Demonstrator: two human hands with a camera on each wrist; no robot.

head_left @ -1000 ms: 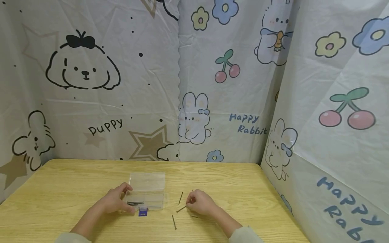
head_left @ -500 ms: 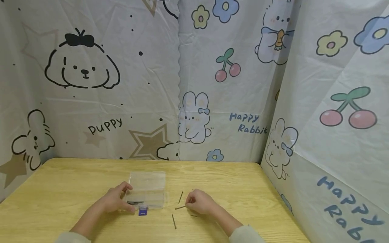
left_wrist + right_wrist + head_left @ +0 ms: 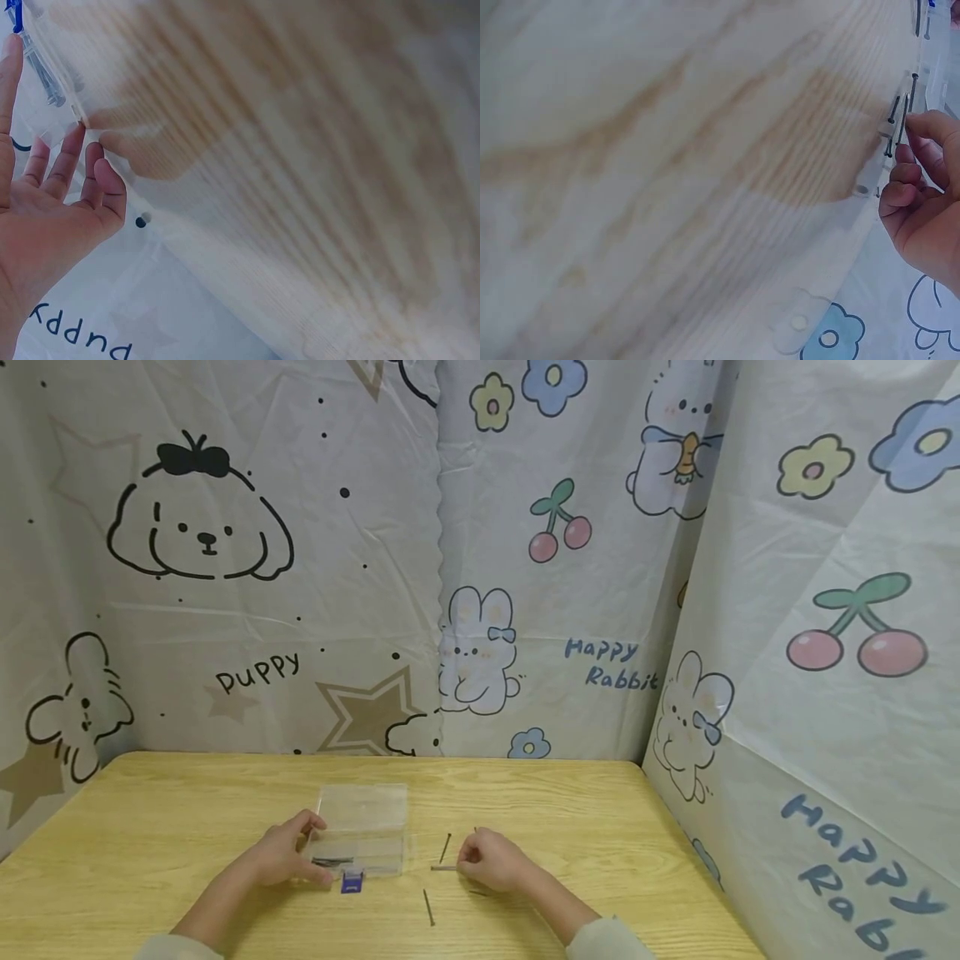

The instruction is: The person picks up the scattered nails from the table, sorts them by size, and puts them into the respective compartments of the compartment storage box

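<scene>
A clear plastic box stands on the table with its lid raised at the back and a blue latch at the front. Several dark nails lie in its front left part. My left hand holds the box at its left end, thumb at the front and fingers farther back. To the right of the box, my right hand pinches a nail between thumb and forefinger, its free end pointing left. Part of that nail is hidden by the fingers.
Loose nails lie around my right hand: one behind the held nail, another nearer the front, and a partly covered nail below the hand. A patterned cloth hangs behind the wooden table.
The nail in my right hand has turned from slanting down-left to lying nearly level. The right hand has barely shifted. My left hand and the box keep their places.
</scene>
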